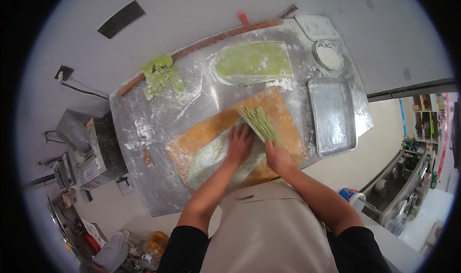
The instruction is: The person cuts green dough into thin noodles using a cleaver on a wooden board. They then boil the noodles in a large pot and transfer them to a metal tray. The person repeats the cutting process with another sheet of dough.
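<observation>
A floured, folded sheet of green dough (209,161) lies on a wooden cutting board (284,111). My left hand (239,145) rests on the dough with its fingers slightly spread, close to the cut end. Just right of those fingertips, my right hand (278,158) is closed around what appears to be a knife handle. The blade is seen nearly edge-on and mostly hidden. Thin green noodle strands (261,120) lie in a bundle along the blade's right side, on the board.
A second green dough sheet (255,62) lies beyond the board on the metal table (133,186). Around it are a long rolling pin (223,37), dough scraps (164,80), a flour bowl (328,56) and a metal tray (333,118). A wooden handle (147,156) lies at left.
</observation>
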Demonstrator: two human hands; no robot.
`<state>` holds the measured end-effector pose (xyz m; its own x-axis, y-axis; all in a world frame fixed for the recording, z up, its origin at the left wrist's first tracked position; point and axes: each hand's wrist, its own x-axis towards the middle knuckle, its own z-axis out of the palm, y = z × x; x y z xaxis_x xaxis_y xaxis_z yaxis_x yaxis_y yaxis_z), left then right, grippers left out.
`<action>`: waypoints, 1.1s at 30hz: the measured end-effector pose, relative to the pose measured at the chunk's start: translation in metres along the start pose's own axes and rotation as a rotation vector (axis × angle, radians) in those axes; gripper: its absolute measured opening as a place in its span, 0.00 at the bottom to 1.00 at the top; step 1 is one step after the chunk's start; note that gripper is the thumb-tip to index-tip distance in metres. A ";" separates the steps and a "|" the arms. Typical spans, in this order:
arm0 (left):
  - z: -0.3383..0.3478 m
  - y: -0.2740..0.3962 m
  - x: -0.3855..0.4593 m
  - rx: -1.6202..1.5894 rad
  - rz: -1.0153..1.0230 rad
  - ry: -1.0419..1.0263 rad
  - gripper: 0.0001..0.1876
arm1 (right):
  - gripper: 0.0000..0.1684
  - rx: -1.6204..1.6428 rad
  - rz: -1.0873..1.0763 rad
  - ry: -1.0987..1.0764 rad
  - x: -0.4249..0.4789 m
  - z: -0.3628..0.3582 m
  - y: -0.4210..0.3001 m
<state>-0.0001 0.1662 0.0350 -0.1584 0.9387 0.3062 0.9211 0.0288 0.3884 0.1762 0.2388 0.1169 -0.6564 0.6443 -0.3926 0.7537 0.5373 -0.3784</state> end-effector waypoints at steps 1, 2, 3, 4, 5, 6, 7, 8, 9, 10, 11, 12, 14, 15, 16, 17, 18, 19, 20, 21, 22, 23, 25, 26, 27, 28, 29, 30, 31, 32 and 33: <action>-0.001 0.001 -0.001 0.012 -0.006 -0.008 0.19 | 0.13 -0.001 -0.005 0.016 0.000 0.002 0.002; -0.001 0.000 -0.001 0.017 -0.006 0.006 0.19 | 0.12 -0.003 -0.010 0.032 0.000 0.003 0.004; -0.001 0.001 -0.001 0.017 -0.007 0.020 0.19 | 0.12 -0.009 -0.027 0.070 0.000 0.002 0.007; 0.000 0.001 -0.001 0.016 -0.008 0.034 0.19 | 0.13 -0.015 -0.044 0.108 0.000 0.000 0.011; 0.001 0.001 0.000 0.011 -0.003 0.038 0.19 | 0.13 -0.021 -0.059 0.146 -0.001 -0.001 0.015; 0.001 0.001 0.000 0.007 -0.008 0.039 0.19 | 0.13 -0.015 -0.070 0.141 -0.005 -0.004 0.015; 0.000 0.001 0.000 0.003 -0.012 0.039 0.19 | 0.14 -0.010 -0.079 0.136 -0.011 -0.007 0.016; 0.000 0.001 -0.002 0.004 -0.017 0.033 0.19 | 0.14 -0.003 -0.087 0.132 -0.017 -0.009 0.015; -0.002 0.001 -0.002 0.003 -0.019 0.027 0.19 | 0.15 -0.026 -0.068 0.092 -0.023 -0.013 0.010; -0.002 0.000 -0.001 0.002 -0.018 0.021 0.19 | 0.15 -0.049 -0.045 0.056 -0.030 -0.017 0.005; -0.003 0.000 -0.002 -0.006 -0.024 0.008 0.20 | 0.15 -0.071 -0.023 0.019 -0.033 -0.019 0.001; -0.003 0.000 -0.002 -0.017 -0.024 -0.007 0.20 | 0.14 -0.058 -0.007 0.022 -0.033 -0.016 0.002; -0.004 0.001 -0.001 -0.018 -0.019 -0.020 0.20 | 0.11 -0.032 0.023 0.028 -0.032 -0.011 0.003; -0.005 0.002 0.000 -0.009 -0.012 -0.018 0.19 | 0.11 -0.016 0.035 0.004 -0.027 -0.010 0.001; -0.004 0.003 0.000 0.000 -0.007 -0.016 0.18 | 0.12 0.000 0.047 -0.021 -0.019 -0.009 -0.004; -0.002 0.002 -0.001 0.010 -0.007 -0.039 0.19 | 0.12 0.016 0.059 -0.046 -0.013 -0.009 -0.007; -0.002 0.000 -0.001 0.024 -0.007 -0.058 0.19 | 0.12 0.023 0.049 -0.036 -0.008 -0.007 -0.007; -0.002 -0.001 -0.001 0.039 -0.008 -0.076 0.19 | 0.12 0.029 0.038 -0.026 -0.004 -0.002 -0.005; -0.002 0.001 -0.003 0.035 -0.015 -0.072 0.19 | 0.12 0.035 0.027 -0.016 -0.001 0.002 -0.004; -0.003 0.002 -0.005 0.036 -0.022 -0.064 0.19 | 0.12 0.035 0.035 -0.015 0.001 0.004 -0.003; -0.002 0.002 -0.005 0.036 -0.029 -0.056 0.19 | 0.11 0.035 0.044 -0.015 0.002 0.006 -0.002; -0.001 0.002 -0.003 0.040 -0.019 -0.041 0.19 | 0.10 0.034 0.052 -0.015 0.003 0.007 0.001; -0.002 0.001 -0.005 0.049 -0.016 -0.024 0.19 | 0.09 0.059 0.020 0.058 0.003 -0.001 0.005; -0.002 0.001 -0.005 0.036 -0.019 -0.020 0.19 | 0.08 0.071 0.005 0.094 0.001 -0.006 0.008; -0.002 0.001 -0.005 0.020 -0.027 -0.018 0.19 | 0.09 0.040 -0.016 0.098 -0.003 -0.009 0.008; -0.003 0.001 -0.005 0.003 -0.034 -0.017 0.19 | 0.11 0.010 -0.038 0.103 -0.008 -0.012 0.008; -0.005 0.000 -0.005 0.007 -0.037 -0.016 0.19 | 0.13 -0.020 -0.059 0.107 -0.013 -0.014 0.006; -0.004 0.000 -0.004 0.005 -0.035 -0.016 0.19 | 0.13 -0.025 -0.054 0.090 -0.019 -0.016 0.005; -0.003 0.000 -0.004 0.003 -0.033 -0.017 0.19 | 0.13 -0.029 -0.049 0.073 -0.026 -0.018 0.003; -0.003 0.001 -0.006 -0.009 -0.033 -0.009 0.18 | 0.13 -0.033 -0.043 0.056 -0.031 -0.017 0.003; -0.003 0.001 -0.006 -0.019 -0.031 -0.002 0.18 | 0.14 -0.033 -0.033 0.034 -0.033 -0.015 0.004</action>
<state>0.0008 0.1595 0.0357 -0.1858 0.9382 0.2920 0.9088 0.0511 0.4141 0.2013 0.2277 0.1415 -0.6798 0.6439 -0.3510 0.7327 0.5759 -0.3626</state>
